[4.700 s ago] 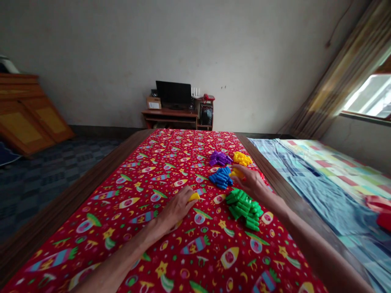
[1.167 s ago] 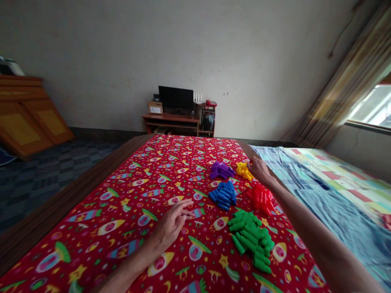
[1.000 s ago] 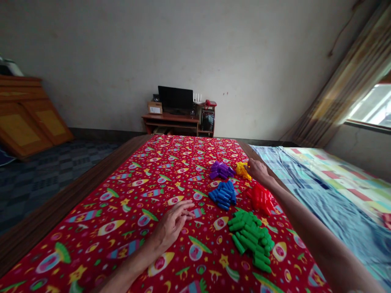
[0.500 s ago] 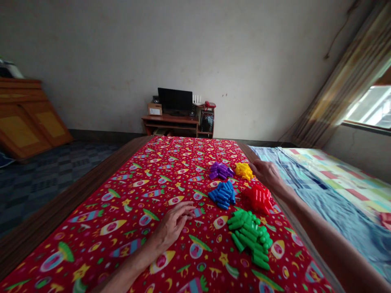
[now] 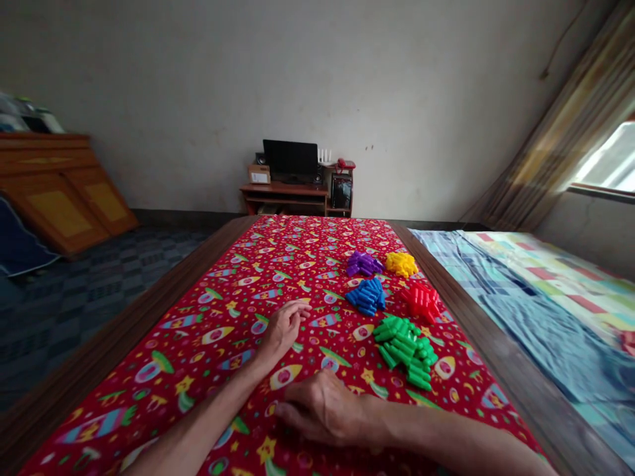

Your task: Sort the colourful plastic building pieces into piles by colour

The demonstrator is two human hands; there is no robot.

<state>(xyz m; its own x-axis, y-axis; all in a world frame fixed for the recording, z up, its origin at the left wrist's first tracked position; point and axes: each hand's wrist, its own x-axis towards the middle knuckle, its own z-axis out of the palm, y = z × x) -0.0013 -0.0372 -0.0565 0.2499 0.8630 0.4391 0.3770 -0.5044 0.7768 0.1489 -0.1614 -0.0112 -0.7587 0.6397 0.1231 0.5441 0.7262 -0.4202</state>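
Note:
My left hand (image 5: 281, 327) lies palm down on the red rocket-print cloth (image 5: 233, 317), fingers loosely stretched, holding nothing. My right hand (image 5: 323, 410) rests flat on the cloth near me, fingers pointing left, nothing in it. To the right of both hands lie sorted heaps of plastic pegs: green (image 5: 405, 342) nearest, then blue (image 5: 368, 296) and red (image 5: 421, 301), with purple (image 5: 363, 264) and yellow (image 5: 401, 264) farthest.
The cloth covers a wooden table (image 5: 473, 317). A bed with a striped sheet (image 5: 540, 297) runs along the right. A small desk with a monitor (image 5: 290, 160) stands at the far wall, and a wooden cabinet (image 5: 59, 192) at the left.
My right hand has left the yellow heap at the far right and come back to rest flat on the cloth near me. The left hand stays put, empty since dropping a yellow peg.

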